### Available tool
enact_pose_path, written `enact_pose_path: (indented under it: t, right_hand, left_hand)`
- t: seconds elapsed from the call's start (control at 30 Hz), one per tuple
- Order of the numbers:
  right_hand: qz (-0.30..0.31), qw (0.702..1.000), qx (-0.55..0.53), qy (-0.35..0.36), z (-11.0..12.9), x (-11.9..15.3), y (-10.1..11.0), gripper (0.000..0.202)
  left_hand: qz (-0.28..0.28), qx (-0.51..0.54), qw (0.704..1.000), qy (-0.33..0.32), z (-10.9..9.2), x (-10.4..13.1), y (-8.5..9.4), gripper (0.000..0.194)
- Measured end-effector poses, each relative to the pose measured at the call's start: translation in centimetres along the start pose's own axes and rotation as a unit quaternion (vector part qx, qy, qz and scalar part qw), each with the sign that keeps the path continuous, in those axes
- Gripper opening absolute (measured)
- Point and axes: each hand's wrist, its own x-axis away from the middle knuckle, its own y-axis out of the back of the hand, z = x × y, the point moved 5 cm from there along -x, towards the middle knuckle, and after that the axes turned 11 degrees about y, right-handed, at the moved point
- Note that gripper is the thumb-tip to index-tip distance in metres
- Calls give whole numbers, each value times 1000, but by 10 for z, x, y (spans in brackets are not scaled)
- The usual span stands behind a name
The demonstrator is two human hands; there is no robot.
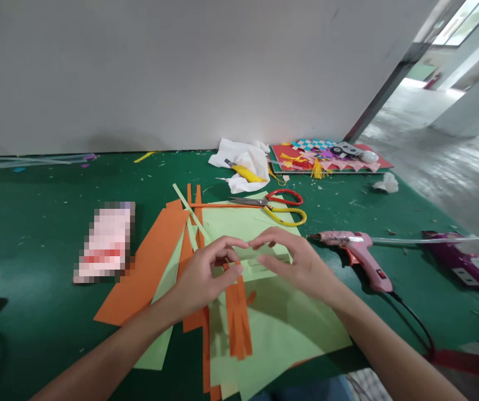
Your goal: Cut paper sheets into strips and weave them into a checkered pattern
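Note:
My left hand is at the middle of the table, its thumb over the top of an orange fringed paper piece. The thumb and curled fingers close on this piece, and its slit strips point toward me. Opposite, my right hand is open and holds nothing, its fingers bent and its thumb apart. The two index fingertips nearly meet. Beneath both hands lie light green paper sheets. An orange paper sheet and narrow paper strips fan out to the left. Scissors with red and yellow handles rest just beyond the hands.
A pink glue gun lies to the right, its cord running toward me. Further right is a purple package. A yellow cutter sits on crumpled white tissue. A blurred-out pink item is at left; a grey wall stands behind.

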Motion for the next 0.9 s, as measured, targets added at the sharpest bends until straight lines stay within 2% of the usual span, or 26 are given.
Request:
enact_pose_path:
  t: [0.2, 0.27, 0.33, 0.63, 0.9]
  right_hand:
    - [60, 995, -11, -77, -2, 1, -8, 12]
    - [72, 993, -20, -88, -1, 1, -11, 4]
    - [79, 993, -26, -85, 0, 1, -12, 4]
    - [75, 994, -10, -82, -4, 2, -13, 16]
    - [42, 991, -33, -126, -20, 3, -8, 18]
  left_hand:
    - [1, 3, 1000, 16, -2, 3, 1, 24]
    - [-1, -5, 1000, 18, -2, 3, 1, 25]
    - [2, -10, 1000, 21, -2, 3, 1, 25]
    - [-2, -9, 1000, 19, 1, 1, 0, 27]
    - [-13, -15, 1000, 21, -1, 2, 2, 27]
